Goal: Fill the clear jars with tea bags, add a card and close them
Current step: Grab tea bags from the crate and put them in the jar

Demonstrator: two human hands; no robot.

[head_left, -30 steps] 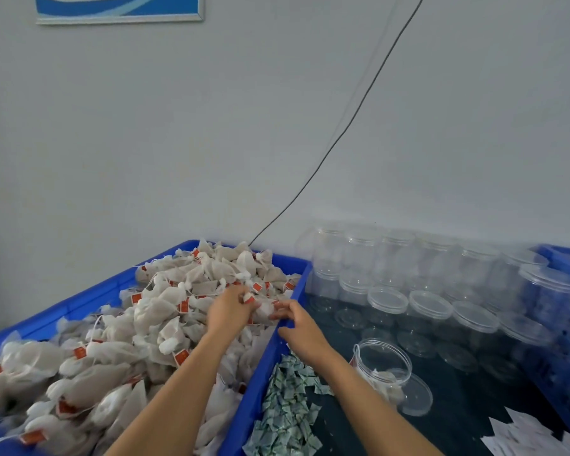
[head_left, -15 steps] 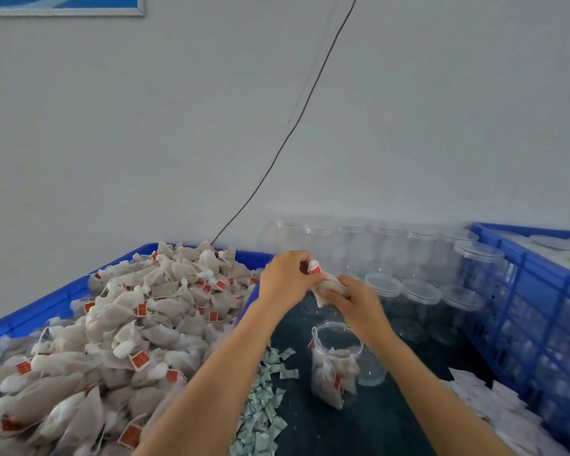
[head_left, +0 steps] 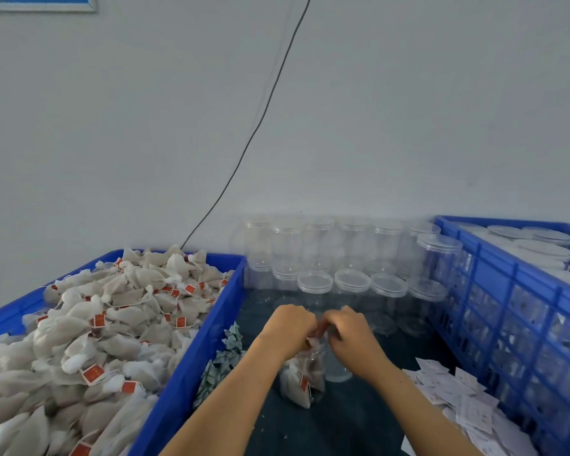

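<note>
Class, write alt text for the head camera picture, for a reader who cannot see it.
Two hands, left hand and right hand, push tea bags into a clear jar on a dark table. A blue crate heaped with tea bags sits left; empty lidded jars line the wall behind, and cards lie right.

No text can be read; print on the red tea-bag tags point(head_left: 93, 373) and cards point(head_left: 468, 403) is too blurred.
</note>
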